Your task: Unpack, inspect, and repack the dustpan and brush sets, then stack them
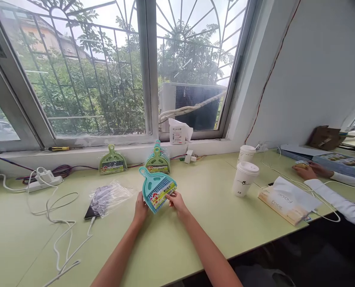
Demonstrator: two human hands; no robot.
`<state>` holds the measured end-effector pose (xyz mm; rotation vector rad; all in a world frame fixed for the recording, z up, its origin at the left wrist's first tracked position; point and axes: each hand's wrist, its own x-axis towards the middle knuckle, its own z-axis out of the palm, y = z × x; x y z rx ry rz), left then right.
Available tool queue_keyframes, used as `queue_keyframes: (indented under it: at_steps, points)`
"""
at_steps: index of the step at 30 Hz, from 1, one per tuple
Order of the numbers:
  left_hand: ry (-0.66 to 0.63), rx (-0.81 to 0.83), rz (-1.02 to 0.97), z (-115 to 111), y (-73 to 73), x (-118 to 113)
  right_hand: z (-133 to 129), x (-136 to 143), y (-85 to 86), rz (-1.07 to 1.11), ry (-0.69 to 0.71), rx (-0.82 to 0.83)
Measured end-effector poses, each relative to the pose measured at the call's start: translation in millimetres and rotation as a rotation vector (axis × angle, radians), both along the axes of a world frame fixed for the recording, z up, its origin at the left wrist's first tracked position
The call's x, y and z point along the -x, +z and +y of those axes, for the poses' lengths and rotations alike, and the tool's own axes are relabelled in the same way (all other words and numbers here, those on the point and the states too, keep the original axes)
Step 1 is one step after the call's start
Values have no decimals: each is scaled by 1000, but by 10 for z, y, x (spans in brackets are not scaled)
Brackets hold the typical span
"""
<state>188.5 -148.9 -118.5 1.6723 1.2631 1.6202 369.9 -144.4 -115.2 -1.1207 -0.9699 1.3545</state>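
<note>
A light blue mini dustpan with a brush set in it (157, 188) is held tilted above the green table, a colourful label across its lower part. My left hand (140, 208) grips its lower left edge. At its lower right, my right hand (177, 201) pinches the label's edge with thumb and fingers. Behind it, a stack of similar dustpans (157, 159) stands upright against the sill, a green one in front. Farther left leans a single green dustpan (112, 161) in clear wrap. A clear plastic bag (116, 195) lies partly over a dark phone (97, 204).
White cables (65, 223) and a power strip (46, 181) lie on the left. Two white paper cups (245, 179) and a tissue pack (285, 201) stand on the right. Beyond them, another person's hands (307, 170) hold a small item near a blue box (341, 161).
</note>
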Motion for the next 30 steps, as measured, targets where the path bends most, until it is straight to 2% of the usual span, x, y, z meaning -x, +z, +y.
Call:
queue_keyframes:
  at_steps: [5, 10, 15, 25, 27, 30]
  points:
    - [5, 5, 20, 19, -39, 6, 20, 7, -44, 25, 2, -17]
    - [6, -2, 41, -40, 22, -26, -11, 7, -21, 42, 13, -10]
    - [54, 72, 22, -84, 83, -59, -60, 2, 4, 30, 3, -12]
    - [10, 28, -17, -113, 78, -80, -23, 1, -18, 29, 5, 18]
    - [-44, 82, -111, -101, 70, -81, -28, -3, -18, 28, 0, 21]
    - [-233, 291, -379, -80, 64, -67, -44, -3, -21, 49, -19, 2]
